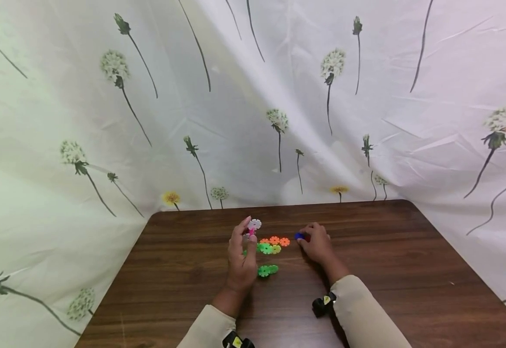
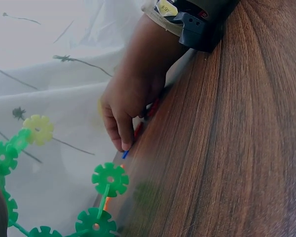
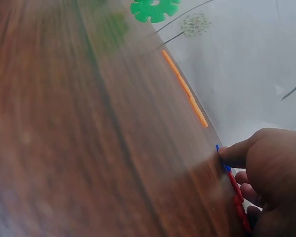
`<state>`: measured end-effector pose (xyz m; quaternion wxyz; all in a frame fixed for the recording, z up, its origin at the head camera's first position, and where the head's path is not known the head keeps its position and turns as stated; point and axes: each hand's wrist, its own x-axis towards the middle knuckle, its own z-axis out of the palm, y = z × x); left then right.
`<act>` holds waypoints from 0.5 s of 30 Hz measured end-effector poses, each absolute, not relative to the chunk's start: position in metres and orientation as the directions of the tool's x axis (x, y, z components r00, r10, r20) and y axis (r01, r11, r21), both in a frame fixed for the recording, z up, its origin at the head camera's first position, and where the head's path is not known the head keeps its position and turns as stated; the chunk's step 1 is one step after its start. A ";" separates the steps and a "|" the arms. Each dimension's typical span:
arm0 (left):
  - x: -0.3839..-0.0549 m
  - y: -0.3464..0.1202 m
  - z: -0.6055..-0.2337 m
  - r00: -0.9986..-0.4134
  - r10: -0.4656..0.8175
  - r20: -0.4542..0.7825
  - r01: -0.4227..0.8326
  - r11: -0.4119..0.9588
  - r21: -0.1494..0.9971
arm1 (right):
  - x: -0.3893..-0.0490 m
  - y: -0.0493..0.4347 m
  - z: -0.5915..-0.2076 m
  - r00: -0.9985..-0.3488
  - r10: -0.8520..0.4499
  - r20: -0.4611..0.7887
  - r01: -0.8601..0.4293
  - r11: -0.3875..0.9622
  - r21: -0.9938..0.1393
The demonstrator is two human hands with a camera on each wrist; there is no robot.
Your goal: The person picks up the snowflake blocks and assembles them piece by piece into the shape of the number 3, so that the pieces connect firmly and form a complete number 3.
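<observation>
My left hand point(image 1: 240, 263) is raised over the table and holds a linked chain of notched plastic discs between thumb and fingers. A white disc point(image 1: 254, 224) and a pink disc point(image 1: 252, 232) show at its fingertips. Green discs point(image 1: 266, 248) and a yellow disc point(image 2: 38, 130) belong to the chain, which curves round in the left wrist view. My right hand point(image 1: 318, 245) is low at the tabletop, pinching a blue disc point(image 1: 299, 236) with thumb and fingertips. Red discs point(image 3: 235, 187) lie in a row under that hand, mostly hidden from the head view.
Several orange discs point(image 1: 274, 240) lie in a row on the brown wooden table point(image 1: 183, 270), left of the right hand. A white cloth point(image 1: 244, 145) printed with dandelions hangs behind the table's far edge. Both wrists carry a strapped black camera point(image 1: 324, 304).
</observation>
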<state>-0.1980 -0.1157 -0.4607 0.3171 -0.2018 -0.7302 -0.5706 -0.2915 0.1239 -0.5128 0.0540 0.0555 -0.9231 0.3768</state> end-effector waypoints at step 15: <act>-0.198 -0.112 -0.460 -0.726 -0.070 0.684 0.645 0.277 0.712 | -0.294 0.124 -0.513 -0.989 -0.062 0.133 -0.139 0.699 -0.702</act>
